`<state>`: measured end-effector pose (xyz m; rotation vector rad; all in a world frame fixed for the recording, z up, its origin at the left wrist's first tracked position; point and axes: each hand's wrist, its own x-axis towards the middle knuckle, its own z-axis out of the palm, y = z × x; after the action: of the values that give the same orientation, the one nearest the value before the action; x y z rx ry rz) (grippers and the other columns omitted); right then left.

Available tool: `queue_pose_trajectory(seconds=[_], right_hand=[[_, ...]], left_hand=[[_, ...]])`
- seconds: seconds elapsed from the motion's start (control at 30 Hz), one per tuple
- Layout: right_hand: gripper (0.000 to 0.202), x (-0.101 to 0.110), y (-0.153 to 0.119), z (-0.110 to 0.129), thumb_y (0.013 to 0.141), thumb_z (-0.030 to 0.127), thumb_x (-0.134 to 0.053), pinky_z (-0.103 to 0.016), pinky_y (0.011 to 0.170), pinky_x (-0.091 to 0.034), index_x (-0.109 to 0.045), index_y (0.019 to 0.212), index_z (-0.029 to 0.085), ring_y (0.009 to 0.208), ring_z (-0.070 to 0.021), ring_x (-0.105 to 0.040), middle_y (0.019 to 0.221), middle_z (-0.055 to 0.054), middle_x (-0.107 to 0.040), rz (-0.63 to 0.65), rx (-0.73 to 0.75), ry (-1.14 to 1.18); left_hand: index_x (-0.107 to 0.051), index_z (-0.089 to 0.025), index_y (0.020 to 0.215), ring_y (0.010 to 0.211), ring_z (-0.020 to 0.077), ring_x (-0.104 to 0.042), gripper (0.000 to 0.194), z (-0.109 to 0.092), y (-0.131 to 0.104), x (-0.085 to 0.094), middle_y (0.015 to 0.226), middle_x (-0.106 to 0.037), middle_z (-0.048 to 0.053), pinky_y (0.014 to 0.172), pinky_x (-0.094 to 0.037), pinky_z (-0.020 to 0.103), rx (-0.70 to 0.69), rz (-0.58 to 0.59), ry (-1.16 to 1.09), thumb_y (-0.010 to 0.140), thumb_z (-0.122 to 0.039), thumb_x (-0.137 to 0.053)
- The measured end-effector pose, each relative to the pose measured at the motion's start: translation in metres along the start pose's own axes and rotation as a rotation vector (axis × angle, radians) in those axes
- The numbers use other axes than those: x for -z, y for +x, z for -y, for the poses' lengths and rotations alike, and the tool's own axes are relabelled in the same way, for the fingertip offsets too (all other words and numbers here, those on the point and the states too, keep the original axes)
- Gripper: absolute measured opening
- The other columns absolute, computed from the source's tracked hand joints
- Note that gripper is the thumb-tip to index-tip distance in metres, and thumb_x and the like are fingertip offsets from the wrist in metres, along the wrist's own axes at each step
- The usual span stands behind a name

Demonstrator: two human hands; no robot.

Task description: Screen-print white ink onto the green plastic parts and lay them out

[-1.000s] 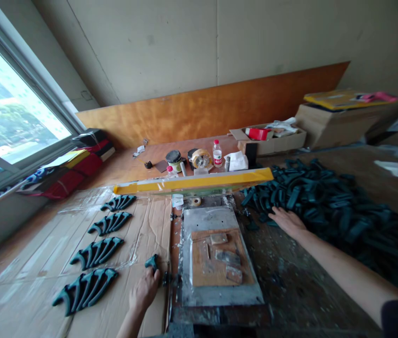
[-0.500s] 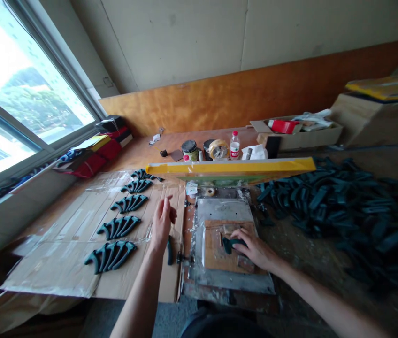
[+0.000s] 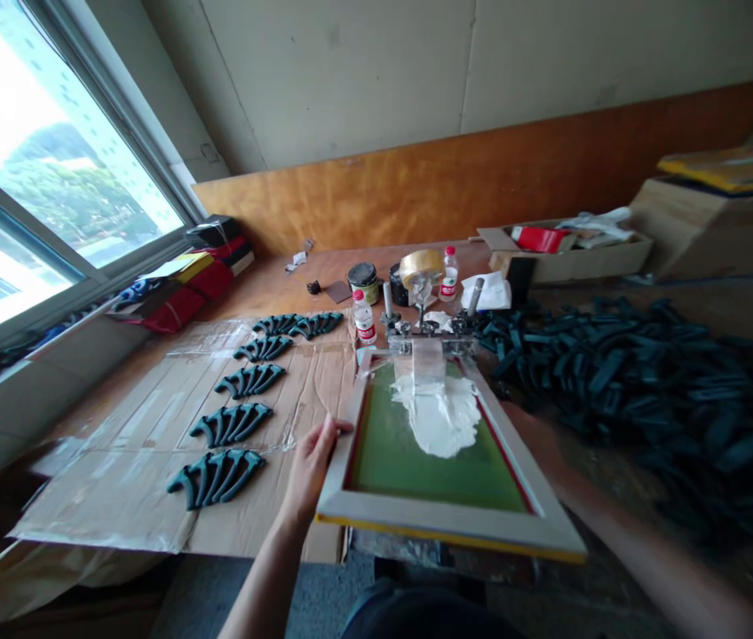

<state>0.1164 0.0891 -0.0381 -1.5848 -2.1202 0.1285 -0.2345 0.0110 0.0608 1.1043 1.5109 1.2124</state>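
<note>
One frame (image 3: 443, 516) lowered between two hands (image 3: 313, 451)

Up front, the screen-printing frame (image 3: 443, 515) shows smooth, matt pale rails, glossy yellow tape (image 3: 449, 537) running along its lower edge; inside stretches green mesh (image 3: 383, 466), satin-smooth, and there's thick white paste (image 3: 443, 426) on it, wet-looking and ridged! Behind, the hinge clamp (image 3: 430, 330) is bright, grubby metal. Left now: dull dark-green curved pieces (image 3: 220, 479), moulded plastic by their look, over matt, creased cardboard (image 3: 137, 488). Clear, shiny plastic in the bottle (image 3: 364, 321), a glossy amber tape roll (image 3: 422, 263), and the wood panel (image 3: 416, 200) gleams, varnished.
</note>
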Motion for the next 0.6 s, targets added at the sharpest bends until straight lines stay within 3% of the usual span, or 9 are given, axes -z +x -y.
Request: queue_pose_trajectory(seconds=[0.1,0.17,0.23,0.3,0.4,0.53,0.6], right_hand=[[0.034,0.019,0.032,0.009,0.093,0.040,-0.044,-0.034,0.066,-0.051,-0.059,0.117,0.022,0.082,-0.0232,-0.064,0.102,-0.009,-0.066,-0.107,-0.033,0.015],[0.046,0.022,0.056,0.034,0.086,0.042,-0.057,-0.037,0.080,-0.051,-0.052,0.126,0.021,0.099,-0.0259,-0.061,0.117,-0.011,-0.059,-0.135,0.084,0.006],[0.052,0.018,0.075,0.063,0.079,0.036,-0.068,-0.039,0.090,-0.048,-0.052,0.125,0.019,0.109,-0.0282,-0.055,0.123,-0.013,-0.055,-0.067,0.224,-0.051],[0.036,0.010,0.082,0.084,0.077,0.026,-0.069,-0.037,0.087,-0.047,-0.057,0.111,0.019,0.104,-0.0268,-0.056,0.111,-0.011,-0.060,0.072,0.283,-0.095],[0.011,0.000,0.064,0.092,0.082,0.011,-0.057,-0.031,0.078,-0.046,-0.058,0.089,0.019,0.090,-0.0216,-0.057,0.091,-0.007,-0.064,0.244,0.333,-0.052],[0.022,0.007,0.016,0.075,0.082,0.002,-0.044,-0.030,0.074,-0.043,-0.059,0.081,0.018,0.082,-0.0203,-0.054,0.082,-0.006,-0.062,0.324,0.614,0.018],[0.022,0.017,0.006,0.068,0.083,0.003,-0.043,-0.031,0.073,-0.042,-0.060,0.083,0.017,0.082,-0.0205,-0.054,0.083,-0.006,-0.062,0.371,0.739,0.024]], left_hand=[[-0.055,-0.017,0.130,0.065,0.0155,-0.059,0.068,0.062,-0.010,-0.002,0.074,-0.064,0.001,0.058,-0.044,0.023,0.162,0.111,0.055,0.078,-0.061,-0.058],[-0.042,-0.020,0.142,0.065,0.0148,-0.058,0.073,0.093,-0.008,-0.006,0.072,-0.062,-0.002,0.058,-0.043,0.023,0.185,0.111,0.159,0.080,-0.057,-0.058],[-0.041,-0.022,0.142,0.067,0.0150,-0.059,0.067,0.110,-0.004,-0.010,0.072,-0.061,-0.002,0.059,-0.042,0.023,0.182,0.094,0.289,0.084,-0.052,-0.054],[-0.043,-0.022,0.141,0.070,0.0159,-0.059,0.061,0.116,-0.001,-0.011,0.074,-0.061,-0.002,0.061,-0.042,0.023,0.171,0.104,0.378,0.086,-0.048,-0.050],[-0.046,-0.021,0.138,0.072,0.0168,-0.060,0.056,0.116,0.001,-0.009,0.078,-0.062,0.000,0.062,-0.042,0.024,0.153,0.127,0.436,0.088,-0.046,-0.046],[-0.047,-0.022,0.137,0.070,0.0174,-0.060,0.055,0.117,0.000,-0.007,0.077,-0.062,0.000,0.061,-0.042,0.025,0.159,0.129,0.440,0.088,-0.046,-0.046],[-0.047,-0.022,0.137,0.071,0.0175,-0.060,0.055,0.118,0.000,-0.008,0.077,-0.063,0.000,0.061,-0.042,0.025,0.162,0.128,0.430,0.088,-0.047,-0.046]])
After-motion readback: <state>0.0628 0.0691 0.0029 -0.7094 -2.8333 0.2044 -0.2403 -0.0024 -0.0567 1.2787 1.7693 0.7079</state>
